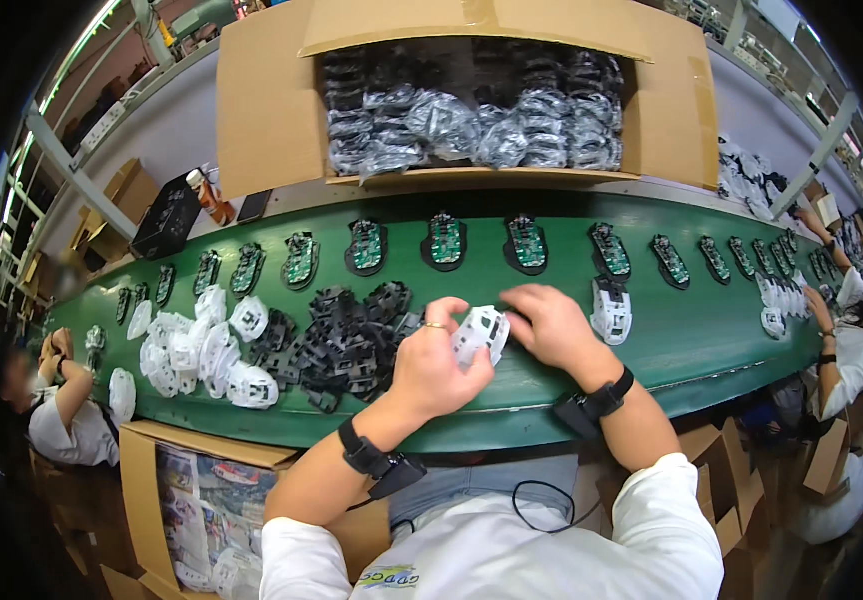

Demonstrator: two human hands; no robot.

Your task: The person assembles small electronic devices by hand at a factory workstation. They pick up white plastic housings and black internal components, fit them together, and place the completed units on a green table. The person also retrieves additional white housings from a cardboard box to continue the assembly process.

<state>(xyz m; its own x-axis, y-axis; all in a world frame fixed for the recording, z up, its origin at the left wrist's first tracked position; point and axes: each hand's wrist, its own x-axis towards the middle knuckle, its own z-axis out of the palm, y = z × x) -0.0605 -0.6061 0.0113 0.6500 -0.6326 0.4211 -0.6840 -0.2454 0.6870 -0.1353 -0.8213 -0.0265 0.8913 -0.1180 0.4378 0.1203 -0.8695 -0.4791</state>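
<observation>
A white plastic mouse shell (482,336) with cut-out openings is held up in my left hand (428,368), thumb and fingers closed on its left side. Close against the shell's right edge is my right hand (564,332), its fingers bent inward; any small piece between them is hidden. Just left of my left hand lies a heap of black plastic parts (352,340). Beyond that heap sits a pile of white mouse shells (197,350). To the right of my right hand, another white shell (612,312) lies against a black base with a green circuit board (610,250).
Across the green work surface (692,320) runs a row of black bases with circuit boards (445,240). Behind stands an open carton (482,178) of bagged dark items. A carton (142,500) sits below at left. People work at the left (70,425) and right (847,370).
</observation>
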